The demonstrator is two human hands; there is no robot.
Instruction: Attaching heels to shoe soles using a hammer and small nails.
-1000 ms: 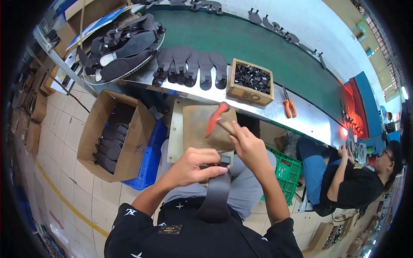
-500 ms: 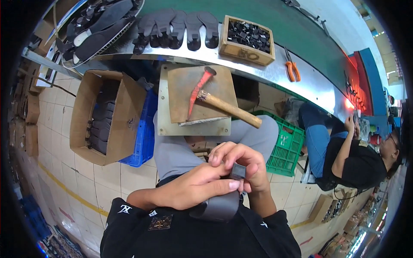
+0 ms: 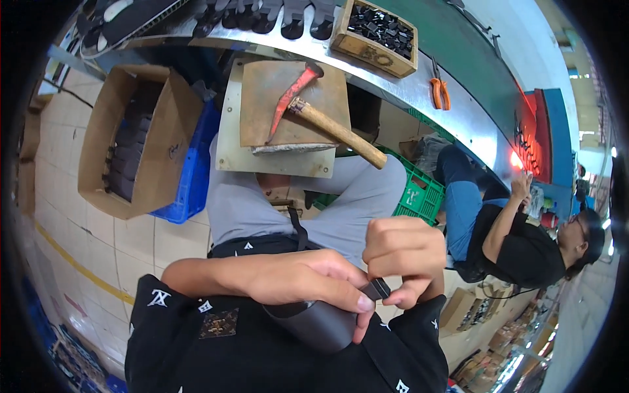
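A dark shoe sole with a raised heel [image 3: 321, 325] lies in my left hand [image 3: 304, 278], held close against my black shirt. My left fingers and thumb close round its heel part, and the black heel end [image 3: 377, 289] sticks out past the thumb. My right hand [image 3: 406, 252] is curled up just beside that heel end, thumb near it; whatever its fingers may hold is hidden. Beyond my hands, a hammer [image 3: 334, 131] with a red head and wooden handle rests on a brown board [image 3: 255, 105] over a pale metal plate [image 3: 229, 141].
Left stands a cardboard box [image 3: 171, 141] of dark soles in a blue crate [image 3: 196, 177]. On the bench [image 3: 419, 88] are more soles [image 3: 293, 19], a wooden box [image 3: 354, 56] of small black pieces and orange-handled pliers [image 3: 440, 93]. A co-worker [image 3: 524, 242] sits right, past a green crate [image 3: 419, 196].
My right hand has shifted from around the heel to a curled fist beside it. The sole has tilted, showing more of its dark surface. The whole view has shifted slightly.
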